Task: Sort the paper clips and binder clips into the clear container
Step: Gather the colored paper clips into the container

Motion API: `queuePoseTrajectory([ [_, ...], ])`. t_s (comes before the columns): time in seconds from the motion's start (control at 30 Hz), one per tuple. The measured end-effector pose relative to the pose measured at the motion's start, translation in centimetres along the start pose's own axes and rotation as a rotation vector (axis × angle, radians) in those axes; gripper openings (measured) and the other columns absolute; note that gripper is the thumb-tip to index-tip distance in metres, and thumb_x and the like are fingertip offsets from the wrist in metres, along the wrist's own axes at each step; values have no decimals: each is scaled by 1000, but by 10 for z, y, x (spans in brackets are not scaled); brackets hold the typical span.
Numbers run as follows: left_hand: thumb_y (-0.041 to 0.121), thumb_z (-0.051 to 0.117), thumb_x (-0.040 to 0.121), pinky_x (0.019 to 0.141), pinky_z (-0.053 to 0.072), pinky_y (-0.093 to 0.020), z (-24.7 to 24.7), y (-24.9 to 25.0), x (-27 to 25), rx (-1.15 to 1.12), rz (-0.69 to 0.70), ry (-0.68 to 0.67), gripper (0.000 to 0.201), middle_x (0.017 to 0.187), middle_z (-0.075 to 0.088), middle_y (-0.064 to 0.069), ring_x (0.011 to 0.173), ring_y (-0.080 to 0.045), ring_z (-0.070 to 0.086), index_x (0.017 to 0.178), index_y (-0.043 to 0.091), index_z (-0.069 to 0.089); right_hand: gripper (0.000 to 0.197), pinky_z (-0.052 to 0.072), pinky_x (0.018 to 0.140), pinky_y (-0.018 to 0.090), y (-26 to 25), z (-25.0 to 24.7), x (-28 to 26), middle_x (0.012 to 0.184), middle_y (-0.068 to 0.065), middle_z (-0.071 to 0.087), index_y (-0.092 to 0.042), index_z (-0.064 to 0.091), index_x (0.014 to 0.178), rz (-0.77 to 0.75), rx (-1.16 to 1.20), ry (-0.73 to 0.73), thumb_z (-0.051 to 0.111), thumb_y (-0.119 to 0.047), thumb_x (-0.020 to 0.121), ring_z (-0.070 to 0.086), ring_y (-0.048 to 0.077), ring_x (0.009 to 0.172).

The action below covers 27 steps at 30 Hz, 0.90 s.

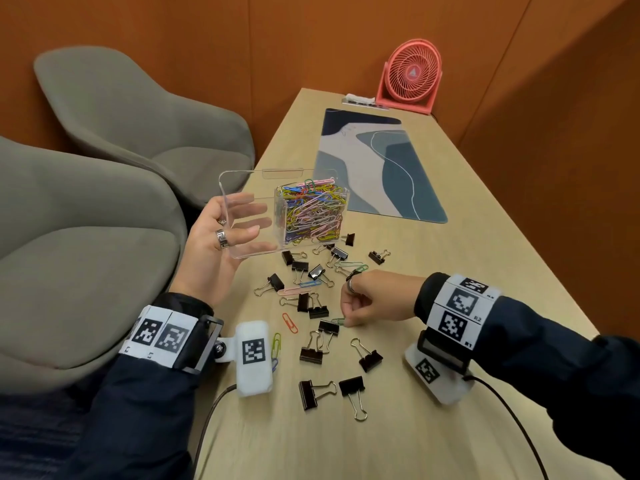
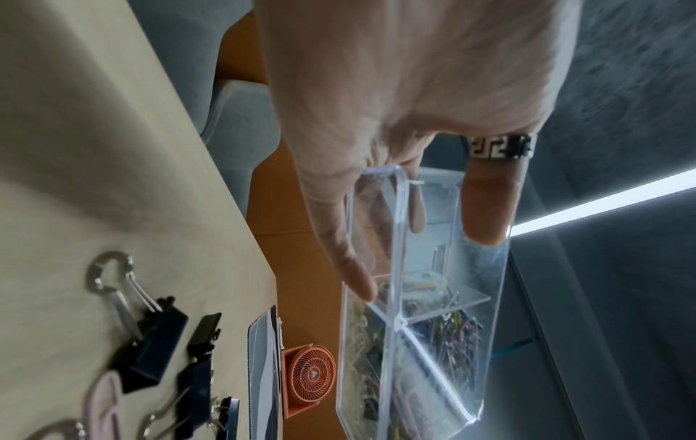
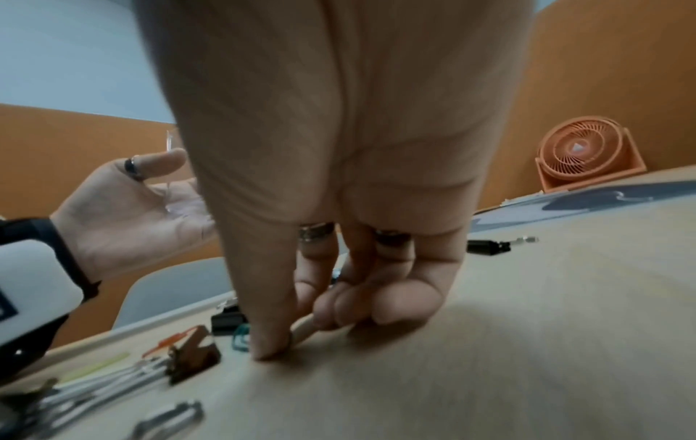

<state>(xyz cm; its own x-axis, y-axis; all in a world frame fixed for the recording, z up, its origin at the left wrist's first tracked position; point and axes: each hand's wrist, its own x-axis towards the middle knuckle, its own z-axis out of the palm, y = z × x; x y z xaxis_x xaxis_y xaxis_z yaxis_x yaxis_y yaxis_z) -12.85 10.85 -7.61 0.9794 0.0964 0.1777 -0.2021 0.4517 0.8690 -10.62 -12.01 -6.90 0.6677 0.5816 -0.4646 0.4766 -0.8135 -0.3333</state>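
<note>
**Paper clips mostly in, binder clips all still out**

You look about halfway. The container point(image 1: 277, 216) sits tilted in your left hand point(image 1: 221, 237), lifted off the table point(image 1: 450, 341) at its left edge, lid hinged open behind it. Your fingers lie fairly straight under its base and your thumb runs up the near wall, so the box is cradled rather than clenched. It has a divider: the far compartment is packed nearly to the rim with coloured paper clips point(image 1: 311, 209), and the near compartment, over your palm, looks empty, though the wrist view is too glary to confirm that.

Left on the table: every binder clip point(image 1: 311, 355) you can see, black and scattered between your two hands, none visibly in the box. A few paper clips remain among them, namely a pink one point(image 1: 291, 290), an orange one point(image 1: 289, 322), a yellow-green one point(image 1: 276, 342) near your left wrist, and some more close under the box.

Your right hand point(image 1: 363, 299) is down on the table, thumb and forefinger pressed together on a green clip point(image 1: 338, 321), the other fingers curled in. Whether it has left the wood, you cannot tell.

My reading: finish the loose paper clips, then fill the empty side with binder clips
</note>
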Motion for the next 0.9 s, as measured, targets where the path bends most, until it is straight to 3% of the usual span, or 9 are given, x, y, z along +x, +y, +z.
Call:
queuePoseTrajectory([
  [0.17, -1, 55, 63, 66, 58, -36, 1, -1, 0, 16, -4, -8, 47, 104, 61, -9, 99, -26, 62, 108, 10, 54, 22, 37, 61, 13, 9, 5, -6, 82, -1, 57, -23, 45, 73, -65, -37, 95, 54, -11, 88, 48, 14, 70],
  [0.3, -1, 55, 62, 67, 59, -37, 2, 0, -1, 16, -14, -26, 47, 104, 62, -9, 100, -26, 61, 109, 10, 54, 20, 42, 60, 11, 19, -9, -22, 78, -7, 51, -19, 55, 106, -95, 238, 286, 42, -8, 95, 49, 11, 69],
  [0.43, 0, 55, 62, 69, 59, -38, 4, 1, -3, 16, -25, -60, 46, 105, 61, -9, 100, -27, 62, 107, 11, 55, 29, 39, 58, 25, 19, -34, -42, 68, -7, 39, -16, 48, 71, -43, 834, 581, 33, -10, 95, 35, 10, 60],
  [0.53, 6, 66, 53, 69, 58, -39, 6, 1, -4, 16, -42, -113, 55, 106, 61, -10, 100, -26, 64, 107, 12, 56, 32, 40, 61, 28, 13, -44, -46, 69, -1, 36, -14, 39, 70, -30, 961, 781, 33, -28, 98, 36, 14, 63],
  [0.63, 15, 67, 50, 69, 57, -40, 9, 2, -6, 0, -75, -149, 57, 105, 63, -9, 97, -25, 66, 107, 12, 58, 46, 51, 79, 27, 4, -42, -44, 96, -8, 56, -14, 48, 95, -107, 921, 718, 45, -56, 77, 57, 8, 93],
  [0.7, 14, 68, 49, 69, 57, -40, 10, 3, -7, -10, -101, -165, 58, 103, 64, -8, 97, -25, 66, 106, 12, 58, 31, 53, 80, 24, -3, -38, -42, 109, -13, 56, -18, 39, 89, -162, 923, 653, 58, -38, 77, 61, 1, 99],
  [0.77, 13, 76, 42, 68, 57, -39, 13, 4, -8, -11, -126, -181, 66, 103, 64, -8, 96, -26, 66, 106, 12, 58, 39, 56, 73, 22, -5, -35, -40, 109, -10, 56, -16, 27, 80, -218, 1022, 647, 65, -9, 79, 66, 0, 91],
  [0.83, 16, 83, 38, 68, 57, -39, 17, 5, -10, -10, -152, -195, 73, 103, 65, -9, 96, -27, 66, 106, 12, 58, 49, 58, 77, 35, -4, -32, -42, 109, 2, 59, -17, 23, 78, -247, 1070, 679, 68, 1, 73, 68, 4, 91],
  [0.9, 12, 78, 41, 69, 57, -40, 22, 8, -13, 4, -184, -210, 69, 103, 65, -9, 97, -28, 66, 107, 10, 58, 54, 53, 84, 49, -2, -30, -49, 116, 19, 57, -17, 23, 78, -236, 1072, 701, 74, -8, 64, 67, 16, 100],
])
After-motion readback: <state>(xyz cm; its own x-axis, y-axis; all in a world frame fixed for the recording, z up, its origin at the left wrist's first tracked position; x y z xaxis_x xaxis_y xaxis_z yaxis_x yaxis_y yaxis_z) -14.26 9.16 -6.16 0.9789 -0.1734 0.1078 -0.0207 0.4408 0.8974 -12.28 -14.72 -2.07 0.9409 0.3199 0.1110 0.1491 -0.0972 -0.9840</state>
